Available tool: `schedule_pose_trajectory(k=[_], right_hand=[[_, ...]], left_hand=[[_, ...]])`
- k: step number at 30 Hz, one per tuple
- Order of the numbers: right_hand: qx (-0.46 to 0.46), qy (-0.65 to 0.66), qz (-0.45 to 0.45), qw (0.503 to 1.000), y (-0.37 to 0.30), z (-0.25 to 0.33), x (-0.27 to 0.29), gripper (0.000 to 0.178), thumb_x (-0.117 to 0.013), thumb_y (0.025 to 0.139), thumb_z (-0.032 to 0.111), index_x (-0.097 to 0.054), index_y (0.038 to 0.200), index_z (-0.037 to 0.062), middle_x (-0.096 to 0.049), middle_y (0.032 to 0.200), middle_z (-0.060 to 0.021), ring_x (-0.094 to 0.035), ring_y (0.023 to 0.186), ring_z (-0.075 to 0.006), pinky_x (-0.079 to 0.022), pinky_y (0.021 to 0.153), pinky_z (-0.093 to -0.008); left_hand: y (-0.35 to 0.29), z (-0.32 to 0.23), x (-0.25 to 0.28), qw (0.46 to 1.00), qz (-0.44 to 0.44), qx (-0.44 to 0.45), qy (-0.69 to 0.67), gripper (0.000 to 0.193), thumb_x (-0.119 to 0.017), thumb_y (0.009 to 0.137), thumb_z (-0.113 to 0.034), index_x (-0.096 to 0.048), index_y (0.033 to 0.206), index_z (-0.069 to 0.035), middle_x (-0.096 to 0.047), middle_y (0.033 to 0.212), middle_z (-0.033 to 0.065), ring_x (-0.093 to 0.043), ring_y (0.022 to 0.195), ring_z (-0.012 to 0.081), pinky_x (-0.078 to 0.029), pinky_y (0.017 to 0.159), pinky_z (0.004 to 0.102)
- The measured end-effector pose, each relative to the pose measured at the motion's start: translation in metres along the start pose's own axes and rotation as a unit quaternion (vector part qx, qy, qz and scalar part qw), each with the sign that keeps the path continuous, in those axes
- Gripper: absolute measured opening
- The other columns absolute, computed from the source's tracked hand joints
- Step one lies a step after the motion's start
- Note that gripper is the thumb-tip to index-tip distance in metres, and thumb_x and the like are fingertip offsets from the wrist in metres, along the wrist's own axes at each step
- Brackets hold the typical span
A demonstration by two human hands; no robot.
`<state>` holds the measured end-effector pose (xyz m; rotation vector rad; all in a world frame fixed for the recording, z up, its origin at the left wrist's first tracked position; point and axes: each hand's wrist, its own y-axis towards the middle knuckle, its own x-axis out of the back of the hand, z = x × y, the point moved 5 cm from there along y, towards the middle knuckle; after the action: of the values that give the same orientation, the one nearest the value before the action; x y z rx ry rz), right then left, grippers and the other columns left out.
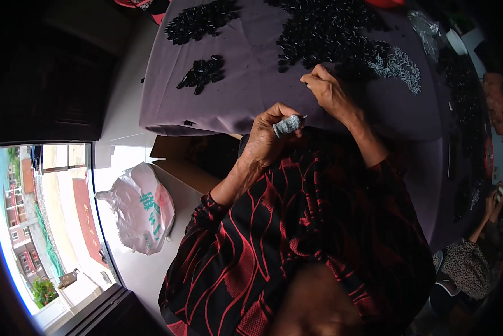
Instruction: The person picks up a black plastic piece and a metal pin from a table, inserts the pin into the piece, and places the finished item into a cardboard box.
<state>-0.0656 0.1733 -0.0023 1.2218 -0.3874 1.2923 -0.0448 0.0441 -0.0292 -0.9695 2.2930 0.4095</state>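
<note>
My left hand (267, 133) is closed around a short, thick tool with a speckled grey wrapped handle (287, 126). A thin tip sticks out of its right end, and what sits on that tip is too small to make out. Up and to the right, my right hand (329, 92) is closed, thumb and forefinger pinched together over the purple cloth (251, 73). Whatever is in that pinch is hidden. Just beyond it lies a large heap of small black parts (324, 39), and to its right a pile of small silvery pins (400, 67).
Two smaller heaps of black parts (202, 22) (203, 73) lie on the left of the cloth. A tied white plastic bag (142, 207) and a cardboard box (181, 176) are on the floor. At far right another person's hands (493, 204) hold something small.
</note>
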Motion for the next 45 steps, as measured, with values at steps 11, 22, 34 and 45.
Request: schedule_pose_trajectory(k=[11,22,34,45], right_hand=[[-0.19,0.489,-0.046,0.85,-0.009,0.003,0.016,0.008,-0.05,0.072,0.006,-0.046,0.078,0.0013,-0.049,0.067,-0.0027,-0.049,0.058,-0.0073,-0.044,0.055,-0.0197],[-0.139,0.51,-0.038,0.848,-0.016,0.032,0.021,0.008,-0.05,0.071,0.003,-0.045,0.078,0.0005,-0.051,0.073,-0.0055,-0.05,0.059,-0.008,-0.043,0.057,-0.0175],[-0.077,0.451,-0.055,0.887,-0.016,0.032,0.033,0.006,-0.047,0.073,0.004,-0.047,0.078,0.0015,-0.047,0.072,-0.0024,-0.047,0.059,-0.0062,-0.04,0.055,-0.0169],[-0.024,0.398,0.006,0.917,-0.016,0.042,0.028,0.008,-0.05,0.071,0.002,-0.052,0.078,0.0004,-0.046,0.068,-0.0003,-0.042,0.055,-0.0029,-0.035,0.048,-0.0141]], left_hand=[[0.007,-0.017,0.008,0.989,-0.13,-0.043,0.051,0.005,-0.052,0.069,-0.004,-0.049,0.071,-0.001,-0.052,0.064,0.0045,-0.046,0.057,0.0084,-0.038,0.055,0.0195],[0.002,-0.024,-0.005,0.982,-0.132,-0.061,0.122,0.002,-0.051,0.069,-0.002,-0.05,0.07,-0.001,-0.051,0.062,0.0034,-0.046,0.056,0.0069,-0.037,0.055,0.018],[0.003,-0.024,-0.007,0.982,-0.123,-0.064,0.125,0.001,-0.051,0.069,-0.002,-0.05,0.07,-0.002,-0.051,0.062,0.0025,-0.046,0.057,0.0061,-0.036,0.054,0.0167],[0.001,-0.02,-0.01,0.981,-0.098,-0.041,0.164,0.002,-0.052,0.069,-0.001,-0.051,0.07,-0.001,-0.051,0.063,0.0014,-0.045,0.056,0.0044,-0.036,0.052,0.0162]])
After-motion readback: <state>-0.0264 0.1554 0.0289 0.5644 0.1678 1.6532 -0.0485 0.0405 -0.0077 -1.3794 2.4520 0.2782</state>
